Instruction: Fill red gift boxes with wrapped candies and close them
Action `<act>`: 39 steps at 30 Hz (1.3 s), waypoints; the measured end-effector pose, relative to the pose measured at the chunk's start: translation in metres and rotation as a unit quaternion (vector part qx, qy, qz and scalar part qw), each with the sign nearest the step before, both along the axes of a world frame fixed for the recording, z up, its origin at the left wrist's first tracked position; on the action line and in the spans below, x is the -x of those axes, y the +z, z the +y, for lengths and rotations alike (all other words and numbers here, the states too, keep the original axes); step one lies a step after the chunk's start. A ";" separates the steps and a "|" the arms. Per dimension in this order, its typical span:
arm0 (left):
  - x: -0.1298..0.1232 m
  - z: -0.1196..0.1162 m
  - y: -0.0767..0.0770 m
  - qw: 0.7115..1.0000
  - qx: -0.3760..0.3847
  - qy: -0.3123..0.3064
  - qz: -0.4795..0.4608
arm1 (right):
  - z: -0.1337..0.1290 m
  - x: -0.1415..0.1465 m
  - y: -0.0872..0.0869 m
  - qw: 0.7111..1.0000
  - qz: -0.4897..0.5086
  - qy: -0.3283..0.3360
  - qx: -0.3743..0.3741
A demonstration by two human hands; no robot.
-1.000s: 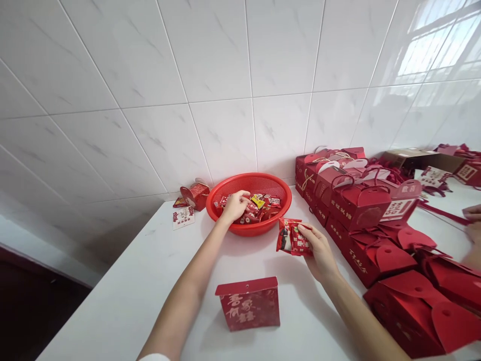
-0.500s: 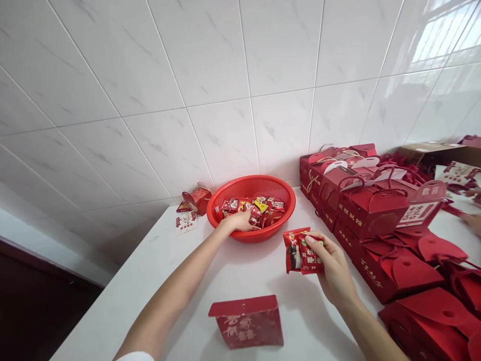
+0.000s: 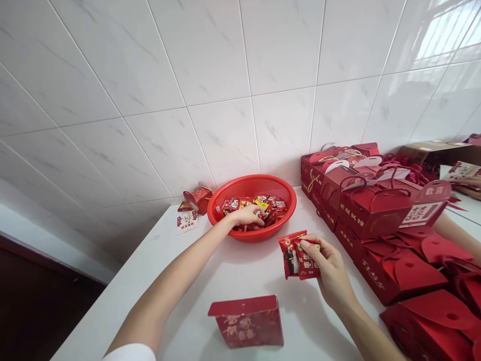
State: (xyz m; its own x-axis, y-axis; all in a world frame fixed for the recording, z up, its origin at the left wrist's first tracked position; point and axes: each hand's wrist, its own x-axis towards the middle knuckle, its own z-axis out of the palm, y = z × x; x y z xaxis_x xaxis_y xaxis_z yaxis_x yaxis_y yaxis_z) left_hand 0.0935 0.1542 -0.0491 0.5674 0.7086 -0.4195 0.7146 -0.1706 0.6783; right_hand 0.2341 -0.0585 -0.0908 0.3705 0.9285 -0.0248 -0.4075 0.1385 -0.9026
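Note:
My left hand (image 3: pixel 248 215) reaches into a red plastic basket (image 3: pixel 288 213) that holds many small wrapped candies (image 3: pixel 276 213). Its fingers curl down among them, beside a yellow packet (image 3: pixel 260 203); whether one is pinched there I cannot make out. Between the thumb and fingers of my right hand (image 3: pixel 328 265) are red snack packets (image 3: pixel 295 256), at least two overlapped, held above the table right of the basket. In front of me on the white table stands a dark red paper gift box (image 3: pixel 250 326) with pale lettering.
Red gift boxes (image 3: pixel 372 208) with rope handles are piled along the right side. Behind the basket rises a tiled wall (image 3: pixel 221 135). A small red box (image 3: pixel 200 198) and a printed card (image 3: pixel 187 221) lie left of it. Another person's arm (image 3: pixel 456 233) shows at far right.
My left hand has shifted right and slightly up within the basket. My right hand, still holding the packets, has moved slightly left and down. The other person's arm has moved at far right.

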 end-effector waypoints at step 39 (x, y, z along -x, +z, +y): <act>0.011 -0.041 -0.035 0.956 -0.274 0.077 0.067 | 0.002 0.012 -0.006 0.995 -0.100 0.015 0.014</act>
